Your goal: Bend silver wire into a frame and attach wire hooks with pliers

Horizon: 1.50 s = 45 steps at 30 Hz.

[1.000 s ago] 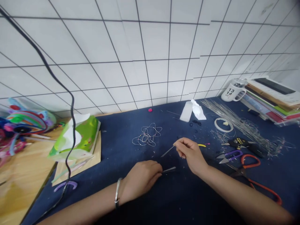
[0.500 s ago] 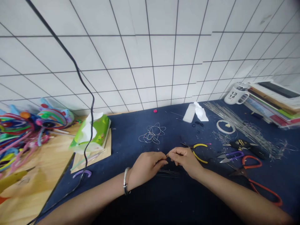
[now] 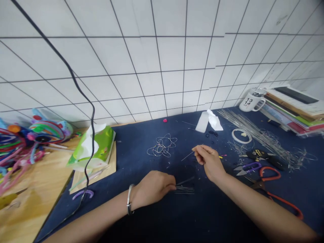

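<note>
My right hand (image 3: 209, 162) is raised over the dark blue mat (image 3: 134, 145), thumb and forefinger pinched on a thin metal wire (image 3: 187, 156) that points down to the left. Lower on the mat, my left hand (image 3: 157, 185), a silver bangle at its wrist, has its fingertips pressed together at the left ends of several thin wires (image 3: 184, 190). A blurred dark strand (image 3: 186, 180) slants from those fingertips, which seem to grip it. Beyond the hands lies a loose tangle of beaded wire (image 3: 162, 146). The yellow-handled pliers (image 3: 220, 156) are mostly hidden behind my right hand.
To the right lie purple snips (image 3: 250, 167), red-handled scissors (image 3: 285, 199), a white wire coil (image 3: 241, 136) and long wires (image 3: 245, 125). A mug (image 3: 251, 101) stands by the tiled wall. At left are a green tissue pack (image 3: 103, 145) and a hanging black cable (image 3: 76, 81).
My hands, together before, have come apart. The right moved up and right with the wire; the left went down and left to the wires on the mat. The view shifted slightly.
</note>
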### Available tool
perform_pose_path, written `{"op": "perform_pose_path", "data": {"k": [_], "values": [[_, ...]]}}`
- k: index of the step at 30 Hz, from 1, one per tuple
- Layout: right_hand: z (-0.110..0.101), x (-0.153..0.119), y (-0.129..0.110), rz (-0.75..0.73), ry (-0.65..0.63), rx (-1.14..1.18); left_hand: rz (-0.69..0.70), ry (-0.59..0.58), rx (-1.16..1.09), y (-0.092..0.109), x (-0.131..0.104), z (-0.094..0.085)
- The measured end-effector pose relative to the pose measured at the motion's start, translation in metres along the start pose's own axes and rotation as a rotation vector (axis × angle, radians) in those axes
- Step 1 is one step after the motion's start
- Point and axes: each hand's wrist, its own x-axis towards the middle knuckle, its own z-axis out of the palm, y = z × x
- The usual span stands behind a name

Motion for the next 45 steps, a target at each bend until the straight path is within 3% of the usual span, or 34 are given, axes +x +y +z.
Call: {"op": "perform_pose_path", "data": {"k": [4,9,15,20,24,26,28,31,33,37,45], "values": [[0.0,-0.001,0.001,0.054,-0.082,-0.042,0.07,0.037,0.083,0.003,0.0,-0.003],[0.01,-0.012,0.009,0.083,-0.196,-0.103,-0.155,0.292,-0.065,-0.001,0.006,-0.007],[0.016,-0.01,0.011,0.047,-0.174,-0.126,-0.31,0.444,-0.131,-0.016,0.014,-0.009],[0.018,-0.008,0.015,0.03,-0.208,-0.21,-0.137,0.388,-0.131,-0.014,0.021,-0.014],[0.013,-0.002,0.016,-0.002,-0.251,-0.341,-0.061,0.323,0.007,-0.019,0.025,-0.015],[0.006,0.004,0.011,-0.084,-0.162,-0.453,-0.074,0.331,0.146,-0.024,0.027,-0.016],[-0.001,0.011,0.005,-0.287,-0.096,-0.632,-0.11,0.346,0.317,-0.028,0.028,-0.018],[-0.006,0.02,-0.003,-0.678,-0.17,-1.031,-0.095,0.33,0.48,-0.029,0.033,-0.019],[-0.005,0.023,-0.007,-0.822,-0.291,-1.277,-0.092,0.333,0.52,-0.026,0.038,-0.02],[0.002,0.025,-0.008,-0.921,-0.349,-1.532,-0.088,0.348,0.552,-0.022,0.046,-0.021],[0.006,0.029,0.005,-0.883,-0.404,-1.617,-0.084,0.336,0.577,-0.031,0.048,-0.013]]}}
